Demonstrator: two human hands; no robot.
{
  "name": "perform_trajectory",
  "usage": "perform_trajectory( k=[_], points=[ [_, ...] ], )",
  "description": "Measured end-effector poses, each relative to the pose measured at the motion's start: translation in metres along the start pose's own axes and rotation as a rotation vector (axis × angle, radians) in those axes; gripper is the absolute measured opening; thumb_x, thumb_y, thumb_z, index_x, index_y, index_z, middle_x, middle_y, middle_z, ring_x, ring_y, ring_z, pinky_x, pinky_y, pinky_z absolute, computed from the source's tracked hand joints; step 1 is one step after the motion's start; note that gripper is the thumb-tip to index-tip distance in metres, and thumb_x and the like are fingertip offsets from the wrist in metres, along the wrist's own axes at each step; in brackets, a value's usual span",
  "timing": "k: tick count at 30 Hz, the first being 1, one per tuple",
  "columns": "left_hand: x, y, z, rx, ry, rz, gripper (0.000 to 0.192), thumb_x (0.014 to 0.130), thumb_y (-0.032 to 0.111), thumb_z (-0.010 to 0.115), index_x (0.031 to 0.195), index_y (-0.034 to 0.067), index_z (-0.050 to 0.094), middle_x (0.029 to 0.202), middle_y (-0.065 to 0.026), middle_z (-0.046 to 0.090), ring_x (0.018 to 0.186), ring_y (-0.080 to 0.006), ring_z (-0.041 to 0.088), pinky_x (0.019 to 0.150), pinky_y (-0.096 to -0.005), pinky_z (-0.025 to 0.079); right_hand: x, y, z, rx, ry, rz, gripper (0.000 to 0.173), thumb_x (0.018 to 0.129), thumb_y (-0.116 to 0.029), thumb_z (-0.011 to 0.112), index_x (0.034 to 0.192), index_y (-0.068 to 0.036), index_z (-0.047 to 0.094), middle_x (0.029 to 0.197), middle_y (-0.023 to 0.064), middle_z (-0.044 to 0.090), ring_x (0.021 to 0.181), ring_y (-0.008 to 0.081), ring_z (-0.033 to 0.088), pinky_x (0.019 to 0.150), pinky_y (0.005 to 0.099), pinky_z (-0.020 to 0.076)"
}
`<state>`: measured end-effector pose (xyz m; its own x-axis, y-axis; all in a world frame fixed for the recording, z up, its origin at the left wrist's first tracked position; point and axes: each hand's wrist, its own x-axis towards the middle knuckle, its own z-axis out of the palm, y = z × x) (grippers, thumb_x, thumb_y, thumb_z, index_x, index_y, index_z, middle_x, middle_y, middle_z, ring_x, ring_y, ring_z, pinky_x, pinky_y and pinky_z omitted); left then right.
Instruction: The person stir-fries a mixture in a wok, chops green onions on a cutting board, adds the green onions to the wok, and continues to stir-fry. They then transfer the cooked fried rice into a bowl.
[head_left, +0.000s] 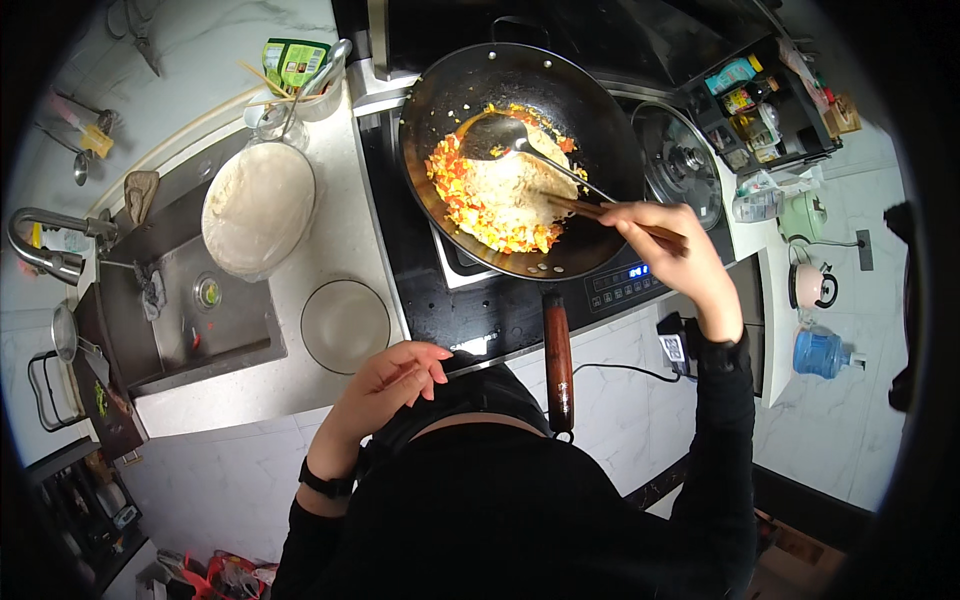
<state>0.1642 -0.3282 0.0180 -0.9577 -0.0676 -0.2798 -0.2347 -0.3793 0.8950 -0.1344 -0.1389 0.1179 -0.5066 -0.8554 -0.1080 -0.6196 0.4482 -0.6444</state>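
Note:
My right hand (667, 244) grips wooden chopsticks (574, 204), their tips at a pale, noodle-like mass (510, 180) in the black wok (611, 135). Chopped yellow and orange-red food (480, 229) surrounds the mass. A metal ladle (491, 135) lies bowl-first on the food; its handle runs up to my right fingers, and whether they hold it is hidden. Toward me points the wok's wooden handle (557, 352), touched by neither hand. Holding nothing, my left hand (394, 379) hovers by the front edge of the black cooktop (465, 322), fingers loosely bent and apart.
Left of the cooktop are a round glass bowl (345, 326), a large pale bowl (259, 210) and a sink (225, 322). A glass lid (679, 161) rests right of the wok. Bottles (746, 112) stand in a rack farther right. A black cord (622, 367) hangs below the counter.

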Motion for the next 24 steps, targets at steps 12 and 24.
perform_trajectory(
  k=[12,24],
  points=[
    [-0.001,-0.003,0.013,-0.025,0.01,0.015,0.025,0.095,0.013,0.045,0.115,0.003,0.057,0.09,-0.003,0.058,0.074,-0.008,0.052,0.063,-0.0187,0.04,0.039,0.068,0.048,-0.184,0.214,-0.271,0.012,0.081,-0.003,0.06,0.091,-0.006,0.066,0.083,0.015,0.065,0.071,0.0314,0.064,0.062,0.0333,0.0522],
    [-0.007,-0.004,0.014,-0.047,0.017,0.02,0.024,0.095,0.012,0.045,0.115,0.004,0.057,0.091,-0.0027,0.057,0.074,-0.0078,0.051,0.062,-0.0187,0.04,-0.001,-0.024,0.018,-0.017,-0.267,-0.22,0.012,0.085,-0.004,0.059,0.094,-0.001,0.067,0.086,0.0141,0.068,0.076,0.0264,0.068,0.066,0.0315,0.0525]
  ],
)
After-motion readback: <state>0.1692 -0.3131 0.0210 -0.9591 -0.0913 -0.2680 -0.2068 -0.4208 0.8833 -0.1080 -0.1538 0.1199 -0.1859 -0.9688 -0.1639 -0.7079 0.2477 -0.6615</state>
